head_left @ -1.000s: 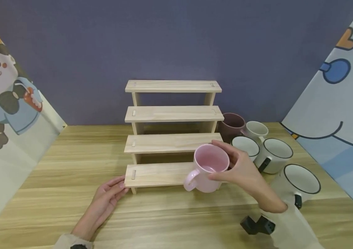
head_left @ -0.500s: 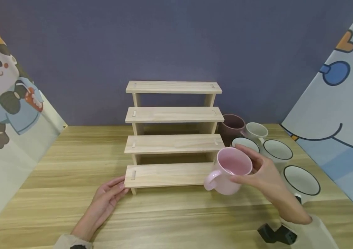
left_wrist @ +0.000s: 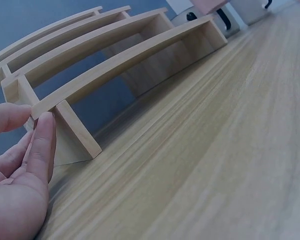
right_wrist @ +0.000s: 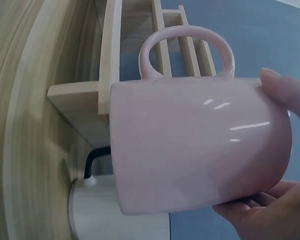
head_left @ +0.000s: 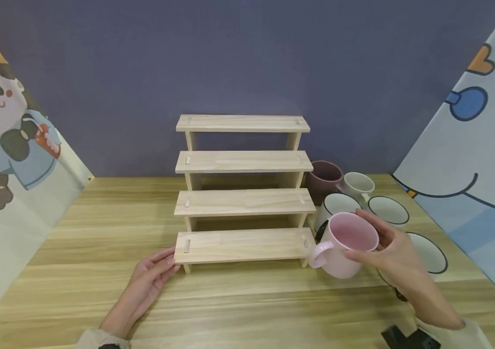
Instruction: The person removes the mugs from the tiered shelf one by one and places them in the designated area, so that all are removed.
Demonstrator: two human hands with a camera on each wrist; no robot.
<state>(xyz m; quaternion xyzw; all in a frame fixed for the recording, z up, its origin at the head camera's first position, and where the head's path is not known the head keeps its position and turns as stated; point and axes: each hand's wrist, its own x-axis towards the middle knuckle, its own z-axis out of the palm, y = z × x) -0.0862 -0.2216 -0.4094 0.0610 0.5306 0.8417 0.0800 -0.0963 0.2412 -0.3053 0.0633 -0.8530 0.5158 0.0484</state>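
Note:
A glossy pink mug [head_left: 345, 247] is held in my right hand [head_left: 397, 257], thumb on the near side and fingers round the far side. Its handle points left, toward the right end of the lowest step, and its open top faces up. In the right wrist view the mug [right_wrist: 200, 145] fills the middle, above the table. My left hand [head_left: 149, 281] pinches the front left corner of a four-tier wooden step shelf [head_left: 243, 246]. Thumb and fingers close on the end of the lowest board in the left wrist view, where the shelf [left_wrist: 125, 62] stands on the table.
Right of the shelf stand a dark mauve mug [head_left: 323, 182], a cream mug [head_left: 359, 184] and several white black-rimmed mugs, one [head_left: 341, 202] right behind the pink mug. The wooden table [head_left: 247, 310] ends at a blue-grey back wall [head_left: 247, 58], with cartoon-printed panels at both sides.
My right hand has carried the pink mug to the right, from in front of the lowest step to just beyond its right end. My left hand has stayed at the shelf corner.

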